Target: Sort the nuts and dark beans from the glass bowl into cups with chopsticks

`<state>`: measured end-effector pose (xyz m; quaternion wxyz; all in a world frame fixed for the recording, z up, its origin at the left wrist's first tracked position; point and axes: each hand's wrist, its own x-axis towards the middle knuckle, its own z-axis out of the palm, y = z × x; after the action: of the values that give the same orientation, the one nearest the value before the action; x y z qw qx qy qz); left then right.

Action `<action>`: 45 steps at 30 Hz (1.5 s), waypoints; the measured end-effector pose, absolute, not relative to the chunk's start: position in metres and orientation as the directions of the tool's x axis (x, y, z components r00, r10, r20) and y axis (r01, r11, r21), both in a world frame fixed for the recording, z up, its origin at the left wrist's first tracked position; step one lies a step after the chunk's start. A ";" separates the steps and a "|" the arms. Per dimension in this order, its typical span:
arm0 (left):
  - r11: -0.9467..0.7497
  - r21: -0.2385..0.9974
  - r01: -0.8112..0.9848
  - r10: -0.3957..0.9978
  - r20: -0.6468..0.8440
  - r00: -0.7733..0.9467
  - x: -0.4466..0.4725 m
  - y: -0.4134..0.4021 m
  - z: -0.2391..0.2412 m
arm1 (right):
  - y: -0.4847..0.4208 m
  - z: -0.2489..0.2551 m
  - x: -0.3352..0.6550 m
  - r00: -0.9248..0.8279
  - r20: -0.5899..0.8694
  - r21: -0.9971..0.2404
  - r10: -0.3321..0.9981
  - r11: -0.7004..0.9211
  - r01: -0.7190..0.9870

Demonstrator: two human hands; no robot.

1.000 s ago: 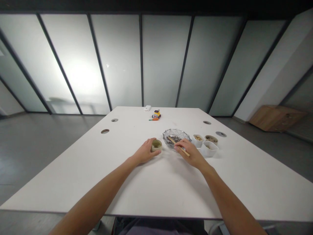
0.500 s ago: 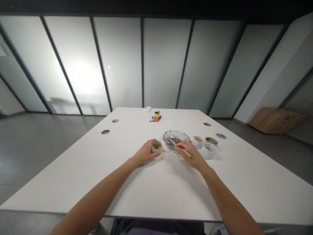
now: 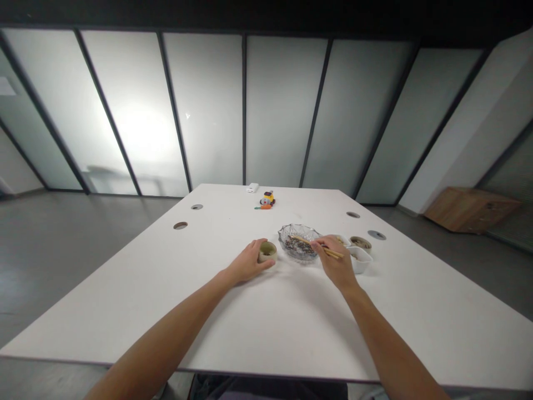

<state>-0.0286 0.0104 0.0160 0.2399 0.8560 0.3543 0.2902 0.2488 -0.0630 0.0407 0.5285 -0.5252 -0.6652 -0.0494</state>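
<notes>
While the left hand (image 3: 249, 265) has a small greenish cup (image 3: 268, 254), the right hand (image 3: 336, 263) angles chopsticks (image 3: 302, 240) over a glass bowl (image 3: 298, 258).
Left fingers are curled round the cup, sitting upright on the desk (image 3: 266, 328) just left of the bowl; right fingers pinch the chopsticks, tips over some dark bits (image 3: 295, 245) inside, can't tell if they're gripping any. White tub (image 3: 361, 265) right beside.

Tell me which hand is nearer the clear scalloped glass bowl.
Right. The right hand is by the bowl, at its right side, holding thin wooden chopsticks; the left hand is farther left, around a round greenish cup.
</notes>
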 end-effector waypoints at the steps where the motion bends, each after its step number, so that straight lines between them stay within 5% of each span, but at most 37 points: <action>1: -0.635 0.614 0.469 0.744 0.325 0.584 -0.029 0.011 0.016 | -0.063 0.040 0.249 0.105 0.757 -0.487 0.645 0.448 0.750; 45: -0.621 0.634 0.461 0.752 0.319 0.576 -0.029 0.014 0.011 | -0.055 0.030 0.255 0.211 0.753 -0.579 0.624 0.475 0.663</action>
<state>-0.0292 0.0143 0.0112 0.2500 0.8518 0.3560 0.2919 0.2552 -0.0549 0.0305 0.5857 -0.5121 -0.6281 -0.0165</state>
